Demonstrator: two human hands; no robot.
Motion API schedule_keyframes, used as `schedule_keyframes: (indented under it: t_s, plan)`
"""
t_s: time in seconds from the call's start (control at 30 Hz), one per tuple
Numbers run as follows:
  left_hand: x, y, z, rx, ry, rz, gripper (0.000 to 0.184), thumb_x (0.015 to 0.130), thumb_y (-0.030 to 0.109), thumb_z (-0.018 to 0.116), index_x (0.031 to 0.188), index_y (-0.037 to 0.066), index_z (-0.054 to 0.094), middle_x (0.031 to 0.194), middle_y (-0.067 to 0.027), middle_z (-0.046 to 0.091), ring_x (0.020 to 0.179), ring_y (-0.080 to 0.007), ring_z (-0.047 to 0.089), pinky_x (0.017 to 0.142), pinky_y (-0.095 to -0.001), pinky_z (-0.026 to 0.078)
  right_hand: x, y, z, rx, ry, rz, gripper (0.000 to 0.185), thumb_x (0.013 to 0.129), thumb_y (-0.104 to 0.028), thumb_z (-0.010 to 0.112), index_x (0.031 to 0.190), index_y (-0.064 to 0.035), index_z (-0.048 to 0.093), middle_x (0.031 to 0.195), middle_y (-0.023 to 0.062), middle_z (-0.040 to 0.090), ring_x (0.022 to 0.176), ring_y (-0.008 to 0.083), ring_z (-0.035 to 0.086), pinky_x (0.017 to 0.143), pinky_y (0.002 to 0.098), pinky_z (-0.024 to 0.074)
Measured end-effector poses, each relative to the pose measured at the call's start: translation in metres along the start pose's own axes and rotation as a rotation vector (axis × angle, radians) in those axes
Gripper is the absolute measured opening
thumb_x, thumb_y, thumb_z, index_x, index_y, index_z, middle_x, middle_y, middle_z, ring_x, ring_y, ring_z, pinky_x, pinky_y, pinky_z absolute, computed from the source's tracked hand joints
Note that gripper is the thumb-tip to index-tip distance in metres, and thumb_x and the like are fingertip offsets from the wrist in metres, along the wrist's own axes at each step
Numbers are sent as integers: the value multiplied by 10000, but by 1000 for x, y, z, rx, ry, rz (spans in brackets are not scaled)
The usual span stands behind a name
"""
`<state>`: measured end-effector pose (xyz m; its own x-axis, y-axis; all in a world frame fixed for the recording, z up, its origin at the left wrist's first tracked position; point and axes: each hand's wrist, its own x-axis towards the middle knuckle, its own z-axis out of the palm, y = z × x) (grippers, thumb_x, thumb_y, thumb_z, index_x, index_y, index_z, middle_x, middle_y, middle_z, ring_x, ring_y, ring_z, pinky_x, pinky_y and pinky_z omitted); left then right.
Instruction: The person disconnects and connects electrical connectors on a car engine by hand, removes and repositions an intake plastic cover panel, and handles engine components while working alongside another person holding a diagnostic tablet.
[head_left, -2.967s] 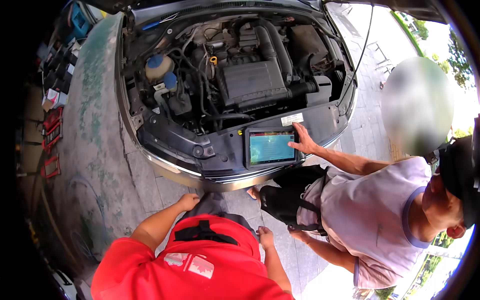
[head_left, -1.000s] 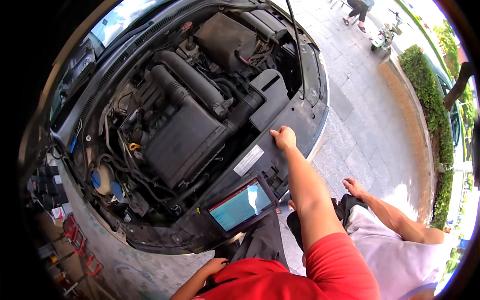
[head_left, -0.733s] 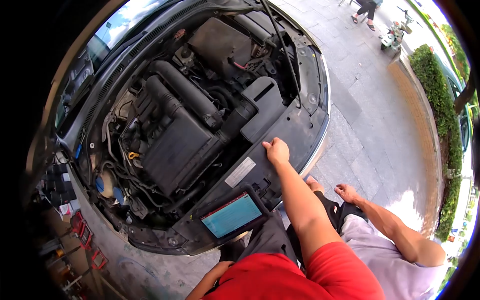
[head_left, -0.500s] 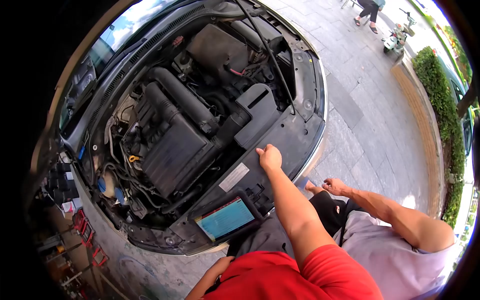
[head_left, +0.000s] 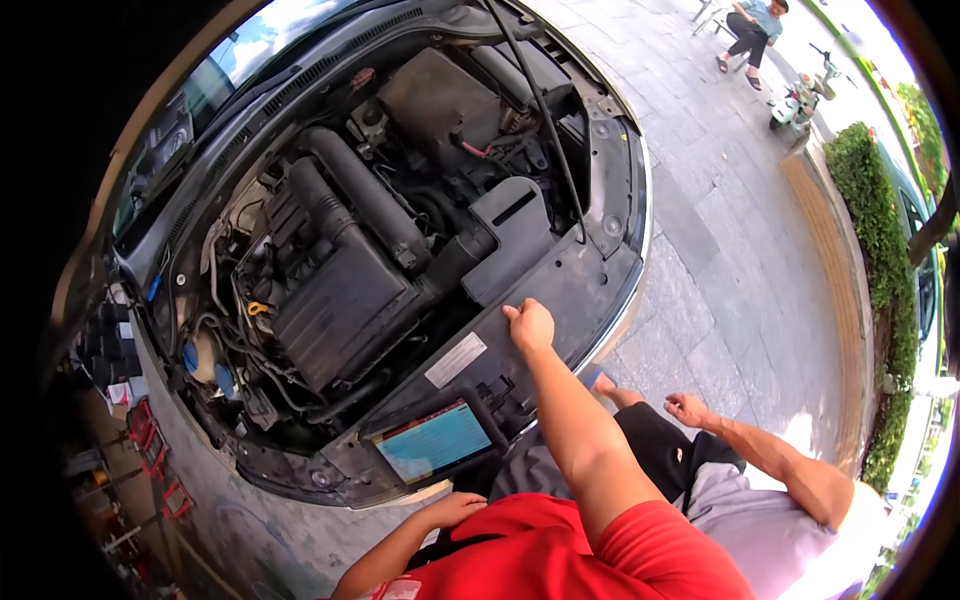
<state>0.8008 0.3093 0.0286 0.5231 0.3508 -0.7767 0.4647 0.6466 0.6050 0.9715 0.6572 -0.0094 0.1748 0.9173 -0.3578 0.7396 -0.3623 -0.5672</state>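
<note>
Head view, one tablet (head_left: 434, 443), wearer's two hands (head_left: 531, 326) (head_left: 460, 509)

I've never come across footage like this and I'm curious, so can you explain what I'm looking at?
There is no robot here: one camera, worn on a person's head, looks forward and down at their bare hands. The red shirt is theirs. Their right hand is at the front panel of a car, open at the front; I see nothing held. Their left hand is by their waist. A lit tablet sits at the panel's edge, near a white label. The other person's hand shows further right.
</note>
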Motion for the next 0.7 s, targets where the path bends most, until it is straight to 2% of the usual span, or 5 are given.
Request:
schedule_keyframes:
  t_s: [0.3,0.37,0.5,0.6,0.7]
  plan:
    - [23,74,-35,50,86,-104,421,1000,348,519,1302,61,583,1178,-110,664,1047,-191,627,917,-311,481,-3,0,-6,0,-63,-24,391,869,-394,674,855,-7,622,887,238,644,850,425,631,778,489,495]
    - [40,100,-37,-246,117,-213,399,1009,323,513,1307,64,576,1120,-84,670,965,-161,631,846,-304,509,-1,0,-14,13,-143,-47,387,903,-386,637,885,0,623,896,250,633,852,434,626,784,496,494]
    - [77,142,-28,-299,307,-176,363,999,255,548,1293,42,573,1063,-59,679,909,-139,630,782,-303,531,12,8,-33,61,-288,-148,393,920,-371,622,975,18,633,914,252,647,867,427,636,802,473,502]
    - [97,205,-36,-320,490,-135,372,962,223,605,1283,37,580,1063,-85,687,894,-157,643,781,-303,531,47,22,-63,356,-674,-152,397,925,-334,633,1061,38,646,928,226,689,886,319,677,807,384,509]
    - [106,261,-61,49,918,-28,341,875,177,676,1176,25,622,1034,-145,670,898,-281,651,789,-368,524,111,18,-132,342,-583,-224,379,886,-323,683,990,39,639,866,212,671,839,366,659,760,405,510]
